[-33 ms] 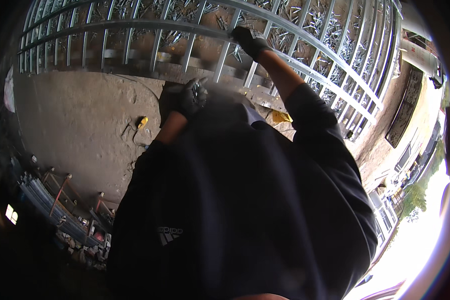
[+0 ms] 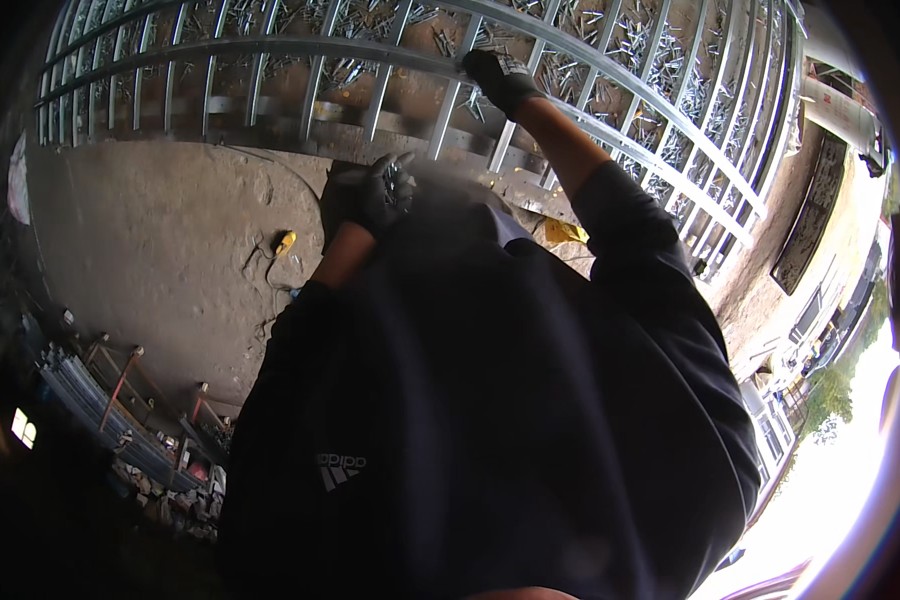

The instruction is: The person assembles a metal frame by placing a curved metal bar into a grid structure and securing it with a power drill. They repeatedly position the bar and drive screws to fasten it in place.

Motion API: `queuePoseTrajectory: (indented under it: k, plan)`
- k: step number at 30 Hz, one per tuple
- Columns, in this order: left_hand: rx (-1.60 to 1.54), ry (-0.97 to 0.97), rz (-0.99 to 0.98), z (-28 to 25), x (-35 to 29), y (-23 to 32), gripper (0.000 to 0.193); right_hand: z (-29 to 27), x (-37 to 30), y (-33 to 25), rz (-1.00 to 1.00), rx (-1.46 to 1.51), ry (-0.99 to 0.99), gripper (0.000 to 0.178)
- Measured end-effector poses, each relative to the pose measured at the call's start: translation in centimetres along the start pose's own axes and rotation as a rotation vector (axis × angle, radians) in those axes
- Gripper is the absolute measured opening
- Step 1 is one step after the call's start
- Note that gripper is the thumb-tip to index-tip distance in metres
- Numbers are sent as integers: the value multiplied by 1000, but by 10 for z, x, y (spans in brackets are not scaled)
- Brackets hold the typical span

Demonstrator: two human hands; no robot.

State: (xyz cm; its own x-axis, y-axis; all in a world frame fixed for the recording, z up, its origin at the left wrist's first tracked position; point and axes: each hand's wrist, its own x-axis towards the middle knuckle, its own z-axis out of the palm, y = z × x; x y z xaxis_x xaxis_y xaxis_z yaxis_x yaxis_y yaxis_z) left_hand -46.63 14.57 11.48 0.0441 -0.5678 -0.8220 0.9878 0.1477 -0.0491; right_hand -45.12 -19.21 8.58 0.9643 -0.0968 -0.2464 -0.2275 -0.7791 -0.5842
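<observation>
A long barred silver metal frame (image 2: pixel 270 46) stretches before the person (image 2: pixel 490 400), loose silver metal pieces (image 2: pixel 665 72) scattered beneath; over left, a small yellow object (image 2: pixel 286 243) lies on the brown floor (image 2: pixel 160 220), long grey bars (image 2: pixel 90 405) further back.

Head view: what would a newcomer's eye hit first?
The silvery metal frame of rails and crossbars sweeping across the top, with loose metal pieces scattered thickly behind its bars, densest toward the upper right. Then the dark-gloved hands: the right hand up at a rail, the left hand lower, in front of the torso, curled around small shiny pieces.
</observation>
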Motion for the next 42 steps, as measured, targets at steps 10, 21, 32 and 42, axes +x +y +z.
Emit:
queuePoseTrajectory:
  k: [10, 21, 32, 42]
  plan:
    - [73, -31, -18, -8, 18, -6, 55, -27, 14, -43, -173, -313, -103, 27]
    - [133, 9, -64, -9, 40, -11, 51, -24, 21, -59, -93, -476, -172, 26]
    - [71, -52, -42, -15, 29, -7, 56, -21, 32, -64, -115, -757, -545, 30]
    - [407, 110, 207, 4, -6, 5, 58, -22, 33, -75, -120, -744, -438, 33]
